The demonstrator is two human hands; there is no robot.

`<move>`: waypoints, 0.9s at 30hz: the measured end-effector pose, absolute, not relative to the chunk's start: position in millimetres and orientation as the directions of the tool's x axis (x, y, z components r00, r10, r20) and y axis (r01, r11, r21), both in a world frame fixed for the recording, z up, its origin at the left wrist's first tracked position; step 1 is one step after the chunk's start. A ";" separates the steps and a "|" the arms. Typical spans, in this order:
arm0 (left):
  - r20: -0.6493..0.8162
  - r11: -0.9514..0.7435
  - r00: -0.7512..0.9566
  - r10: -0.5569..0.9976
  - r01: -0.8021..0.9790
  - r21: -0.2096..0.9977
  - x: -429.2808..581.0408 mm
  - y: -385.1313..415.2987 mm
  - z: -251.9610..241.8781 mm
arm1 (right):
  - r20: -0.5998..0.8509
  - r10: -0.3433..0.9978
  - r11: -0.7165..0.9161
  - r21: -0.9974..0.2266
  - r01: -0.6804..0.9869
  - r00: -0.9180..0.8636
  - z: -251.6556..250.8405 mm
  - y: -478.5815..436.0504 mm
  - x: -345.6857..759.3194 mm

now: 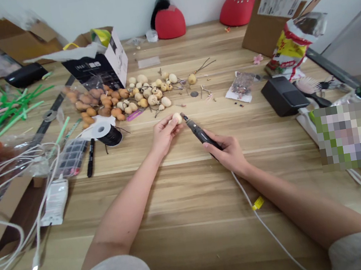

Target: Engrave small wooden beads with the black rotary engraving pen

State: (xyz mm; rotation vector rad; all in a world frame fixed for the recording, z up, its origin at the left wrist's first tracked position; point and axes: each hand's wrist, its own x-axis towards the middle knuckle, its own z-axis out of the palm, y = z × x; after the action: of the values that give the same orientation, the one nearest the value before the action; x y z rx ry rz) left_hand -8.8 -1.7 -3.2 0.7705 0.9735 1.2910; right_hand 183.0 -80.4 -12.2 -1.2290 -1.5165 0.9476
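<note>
Mid-tabletop (190, 197), a person's arms reach forward, and the left hand (166, 136) pinches a small pale gourd (177, 118) at its fingertips, the grip clamped firmly on it. The right hand (227, 152) has its grip closed around the dark body of a rotary tool (200, 135), held like a pen, its tip angled at about 10 o'clock toward the gourd. Tip and gourd are right beside each other, though I can't tell whether they touch. A white cable (266, 222) with a yellow tag (257, 203) runs from the tool toward 5 o'clock. At 11 o'clock from the hands lies a loose heap of similar dried gourds (146, 92), the pale ones mixed with orange-brown ones (100, 104) spilling from a clear bag. At 9 o'clock sit a spool of black cord (110, 134) and a black marker (90, 157). A black box-shaped device (283, 96) stands at 3 o'clock, and a small packet of brown bits (240, 86) lies at 2 o'clock.
</note>
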 end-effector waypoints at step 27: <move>-0.160 0.148 0.003 0.987 -0.403 0.903 -9.2 -1.5 -3.5 | 0.196 0.979 0.203 -0.943 0.264 -0.050 -12.2 -80.2 182.8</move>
State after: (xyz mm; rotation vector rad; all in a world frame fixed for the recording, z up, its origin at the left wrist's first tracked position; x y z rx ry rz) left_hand -9.2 -1.5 -3.5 0.7763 0.9926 1.2829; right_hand 182.8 -80.2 -12.2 -1.2351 -1.5113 0.9319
